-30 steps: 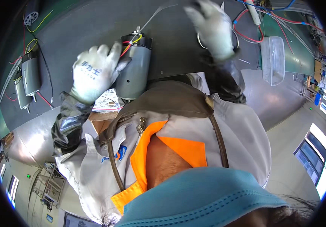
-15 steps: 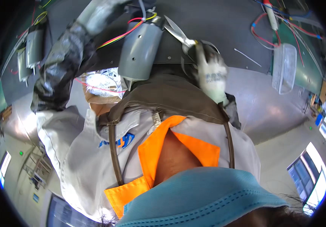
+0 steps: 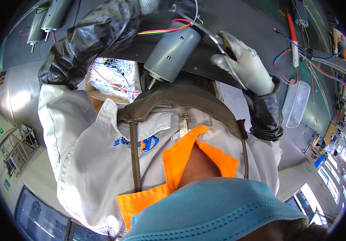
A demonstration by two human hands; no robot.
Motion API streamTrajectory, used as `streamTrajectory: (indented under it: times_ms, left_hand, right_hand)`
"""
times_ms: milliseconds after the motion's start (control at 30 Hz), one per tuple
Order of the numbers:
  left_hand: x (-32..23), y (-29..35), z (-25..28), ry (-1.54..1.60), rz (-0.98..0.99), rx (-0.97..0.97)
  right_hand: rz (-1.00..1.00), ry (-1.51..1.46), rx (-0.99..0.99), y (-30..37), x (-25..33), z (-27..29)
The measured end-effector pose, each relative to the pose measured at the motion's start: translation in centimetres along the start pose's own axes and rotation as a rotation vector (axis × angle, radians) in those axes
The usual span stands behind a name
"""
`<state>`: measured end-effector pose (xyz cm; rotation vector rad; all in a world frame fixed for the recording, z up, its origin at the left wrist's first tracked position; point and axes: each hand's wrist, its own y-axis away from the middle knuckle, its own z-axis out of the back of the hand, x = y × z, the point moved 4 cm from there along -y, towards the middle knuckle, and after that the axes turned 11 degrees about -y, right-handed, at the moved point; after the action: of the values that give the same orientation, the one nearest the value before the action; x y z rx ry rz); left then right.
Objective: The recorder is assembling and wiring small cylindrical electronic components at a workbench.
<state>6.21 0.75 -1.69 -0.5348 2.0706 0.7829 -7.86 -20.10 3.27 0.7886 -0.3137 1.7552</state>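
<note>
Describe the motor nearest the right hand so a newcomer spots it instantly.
Start at the dark worktop across the top. At its near edge, left of the gloved right hand, a grey cylindrical motor points its shaft toward the lower left. Red and yellow wires run left from its far end; it looks larger and nearer than the other motors.

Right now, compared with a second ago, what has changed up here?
Your left hand has come off the grey motor's side and moved away from you, now partly cut off at the picture's top. Your right hand has come toward you, holding scissors with the blades now at the wires. The motor still lies shaft toward you.
</note>
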Motion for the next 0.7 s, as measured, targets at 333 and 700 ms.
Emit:
streamTrajectory:
  times_ms: [333, 700]
  left_hand:
    - [-7.2, 13.3, -0.1, -0.980, -0.432, 0.154]
    - [5.1, 12.2, -7.4, -1.521, -0.722, -0.859]
  right_hand:
    - [0.112, 0.279, -0.293, 0.3, -0.3, 0.4]
    - [-0.338, -0.465, 0.075, -7.5, 0.5, -5.5]
